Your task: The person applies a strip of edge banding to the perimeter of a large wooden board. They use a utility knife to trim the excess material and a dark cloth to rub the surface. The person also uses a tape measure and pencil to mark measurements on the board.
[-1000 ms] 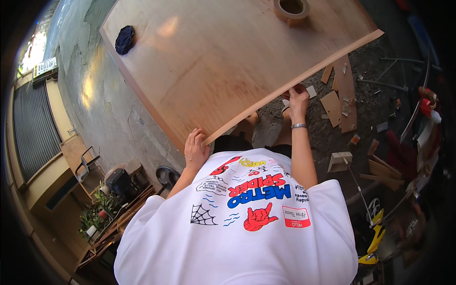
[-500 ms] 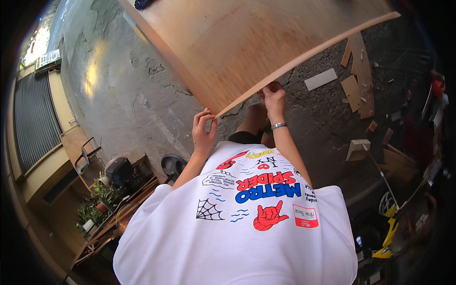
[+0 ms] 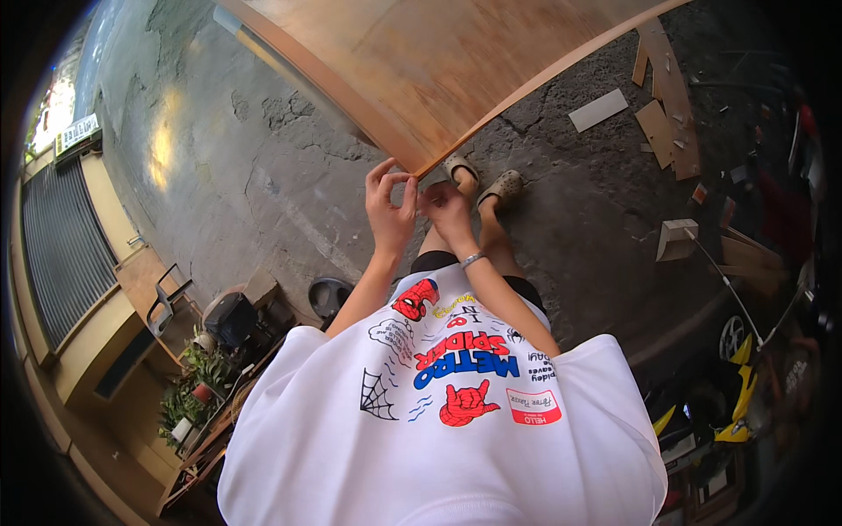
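A large wooden panel (image 3: 421,70) fills the top of the view, a pale strip (image 3: 561,66) along its near edge and its corner pointing toward me. My left hand (image 3: 390,206) has thumb and index finger closed on the strip's end at that corner. Just right of it and a little lower, my right hand (image 3: 447,210) is curled by the corner's underside; what its fingers hold is hidden. My feet in clogs (image 3: 500,188) show below the panel.
Plywood offcuts (image 3: 653,131) and a white board (image 3: 596,110) lie on cracked concrete (image 3: 272,140) at right. A yellow-and-black vehicle (image 3: 737,386) is at lower right. Potted plants (image 3: 184,403), a black chair (image 3: 162,302) and a roller shutter (image 3: 66,254) are at left.
My right hand has slid left along the panel's edge to the corner beside my left hand, which sits higher in the picture. The panel appears farther up, its tape roll out of view.
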Tool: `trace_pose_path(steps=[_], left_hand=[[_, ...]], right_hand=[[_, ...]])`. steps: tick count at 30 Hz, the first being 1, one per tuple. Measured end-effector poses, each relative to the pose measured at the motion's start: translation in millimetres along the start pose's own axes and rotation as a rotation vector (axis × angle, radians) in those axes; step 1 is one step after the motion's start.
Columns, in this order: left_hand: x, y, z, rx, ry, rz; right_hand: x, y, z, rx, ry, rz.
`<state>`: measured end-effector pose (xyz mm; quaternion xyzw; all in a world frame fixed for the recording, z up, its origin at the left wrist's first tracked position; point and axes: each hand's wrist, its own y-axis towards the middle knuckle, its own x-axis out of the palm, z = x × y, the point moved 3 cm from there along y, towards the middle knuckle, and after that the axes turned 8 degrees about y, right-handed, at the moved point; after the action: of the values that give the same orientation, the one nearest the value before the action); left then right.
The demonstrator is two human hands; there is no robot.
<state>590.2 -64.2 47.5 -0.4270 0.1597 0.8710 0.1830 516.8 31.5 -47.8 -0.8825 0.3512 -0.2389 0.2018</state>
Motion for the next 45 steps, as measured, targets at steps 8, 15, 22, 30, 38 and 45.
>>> trace_pose_path(steps=[8, 15, 22, 30, 38, 45], left_hand=[[6.1, 12.2, -4.8, -0.234, -0.179, -0.023], [3.2, 13.4, 1.0, -0.303, -0.181, -0.025], [12.1, 11.6, -4.4, -0.355, -0.231, -0.021], [16.9, 11.7, 6.6, -0.548, -0.320, -0.058], [4.0, 25.6, 13.1, -0.788, -0.168, -0.196], [2.3, 29.4, 11.1, -0.861, -0.126, -0.174]], right_hand=[[-47.2, 64.6, -45.5, -0.240, 0.161, 0.178], [-80.5, 121.5, -94.7, -0.413, 0.139, 0.433], [-160.4, 203.7, -162.2, -0.560, 0.039, 0.586], [-283.9, 310.0, -256.6, -0.630, 0.127, 0.551], [-389.5, 410.5, -340.2, -0.683, 0.097, 0.572], [-468.1, 475.8, -422.2, -0.763, 0.058, 0.618]])
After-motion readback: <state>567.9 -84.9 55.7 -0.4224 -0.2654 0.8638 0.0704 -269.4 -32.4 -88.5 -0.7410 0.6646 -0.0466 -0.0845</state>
